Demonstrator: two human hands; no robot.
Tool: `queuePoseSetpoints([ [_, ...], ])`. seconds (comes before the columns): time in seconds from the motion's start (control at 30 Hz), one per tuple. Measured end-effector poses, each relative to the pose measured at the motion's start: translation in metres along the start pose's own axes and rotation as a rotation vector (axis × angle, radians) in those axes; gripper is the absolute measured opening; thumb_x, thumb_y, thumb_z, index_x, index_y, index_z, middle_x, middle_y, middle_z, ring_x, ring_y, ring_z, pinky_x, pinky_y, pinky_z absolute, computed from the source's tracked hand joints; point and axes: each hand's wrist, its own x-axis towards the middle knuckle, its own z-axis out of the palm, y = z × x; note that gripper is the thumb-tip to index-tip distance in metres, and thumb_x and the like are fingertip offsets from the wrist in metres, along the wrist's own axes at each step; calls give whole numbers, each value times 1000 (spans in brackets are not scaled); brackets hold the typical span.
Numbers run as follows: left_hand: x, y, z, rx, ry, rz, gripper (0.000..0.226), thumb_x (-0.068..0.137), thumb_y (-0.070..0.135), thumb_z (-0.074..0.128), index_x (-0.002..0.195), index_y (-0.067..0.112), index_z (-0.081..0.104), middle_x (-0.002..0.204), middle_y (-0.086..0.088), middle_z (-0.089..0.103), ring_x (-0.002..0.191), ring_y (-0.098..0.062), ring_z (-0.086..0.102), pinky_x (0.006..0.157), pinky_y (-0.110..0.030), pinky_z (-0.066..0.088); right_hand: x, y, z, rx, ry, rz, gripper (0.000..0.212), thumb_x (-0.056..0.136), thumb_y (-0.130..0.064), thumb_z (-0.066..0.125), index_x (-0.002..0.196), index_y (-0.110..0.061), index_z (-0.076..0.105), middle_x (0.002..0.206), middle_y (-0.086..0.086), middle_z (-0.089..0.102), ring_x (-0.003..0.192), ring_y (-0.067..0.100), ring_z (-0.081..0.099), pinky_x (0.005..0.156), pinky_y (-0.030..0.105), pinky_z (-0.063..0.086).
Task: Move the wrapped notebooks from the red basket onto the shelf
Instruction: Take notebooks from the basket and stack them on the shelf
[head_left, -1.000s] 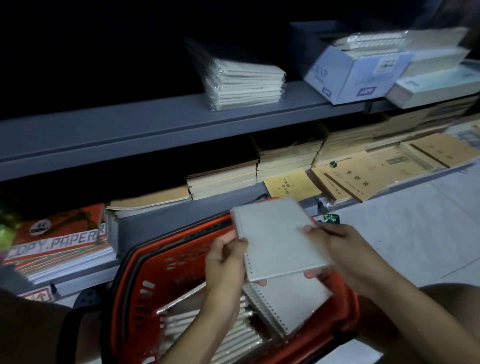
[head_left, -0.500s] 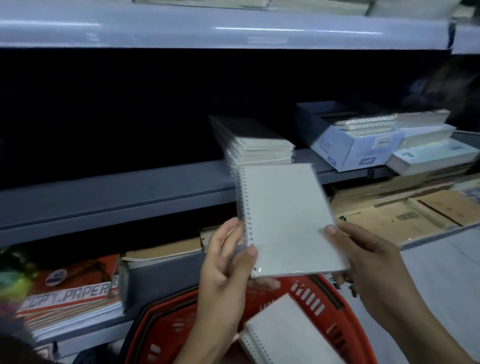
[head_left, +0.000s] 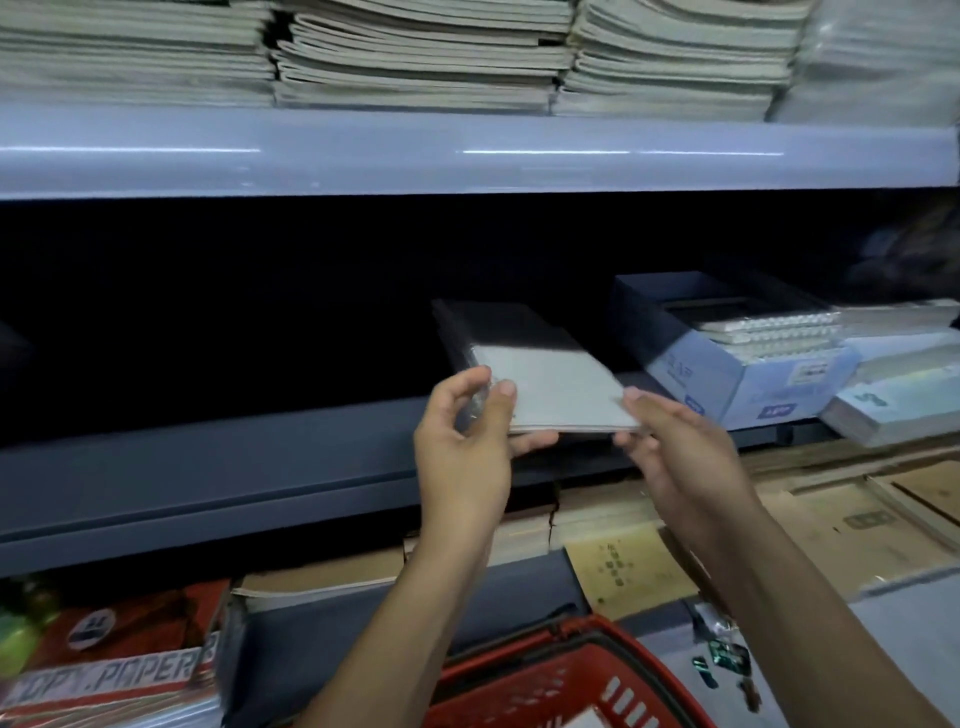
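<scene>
A wrapped spiral notebook (head_left: 556, 387) with a pale grey cover lies nearly flat at the top of the notebook stack (head_left: 498, 327) on the grey middle shelf (head_left: 218, 467). My left hand (head_left: 465, 431) grips its left spiral edge. My right hand (head_left: 675, 441) holds its right front corner. Whether the notebook rests on the stack or hovers just above it, I cannot tell. The red basket (head_left: 566, 670) shows at the bottom edge, with a white notebook corner (head_left: 589, 719) inside.
A blue-white box (head_left: 727, 374) of spiral notebooks stands right of the stack, with white packs (head_left: 893, 410) beyond. The shelf left of the stack is dark. Paper stacks (head_left: 415, 52) fill the upper shelf. Brown exercise books (head_left: 857, 525) and a copy-paper pack (head_left: 109, 670) lie below.
Both hands lifted the notebook out of the basket, tilted it from upright to flat, and carried it forward onto the stack on the middle shelf. The view rose with it.
</scene>
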Motion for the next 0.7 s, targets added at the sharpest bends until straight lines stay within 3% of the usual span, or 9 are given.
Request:
queuePoseSetpoints([
  [0.07,5,-4,2,26,25,20,22,95,21,66,117,18,62,101,7,76,81,-18,78,82,-25,58,7,3,3,82,-24,9,20,92,-11,69,110,-2,65,104,12,77,99,22,75,80,28,58],
  [0.1,5,-8,1,70,25,56,23,93,21,69,115,20,63,102,5,76,84,-16,77,77,-17,56,7,6,3,123,-63,7,25,93,-12,68,115,-1,62,110,16,75,105,25,73,90,32,56],
  [0.17,5,-18,-2,208,22,174,25,89,17,73,112,25,67,121,6,67,88,-13,75,79,-18,57,4,15,-3,157,-115,0,34,94,-11,65,126,-2,56,116,20,72,110,28,71,97,34,55],
  [0.3,15,-33,-3,400,75,318,23,89,14,72,108,28,72,123,20,57,79,-15,71,74,-30,61,13,25,-7,80,-31,-53,24,94,-11,64,118,-11,62,107,12,77,103,24,74,83,25,60],
  [0.47,31,-35,2,479,167,414,21,89,17,73,109,25,73,117,21,60,70,-10,64,66,-9,49,35,24,13,64,65,-107,28,90,-8,71,117,-9,66,98,11,78,92,22,76,80,24,60],
  [0.6,46,-36,3,538,222,413,24,90,23,72,113,27,69,112,19,64,70,-6,64,65,-13,50,49,33,29,70,123,-139,30,91,-7,70,120,-5,64,87,12,74,76,20,73,69,24,59],
  [0.7,53,-35,-1,576,222,399,24,89,28,73,112,32,67,95,8,69,66,-4,63,61,-8,47,54,36,30,39,116,-149,28,92,-9,70,119,-9,64,76,8,70,65,17,65,59,25,55],
])
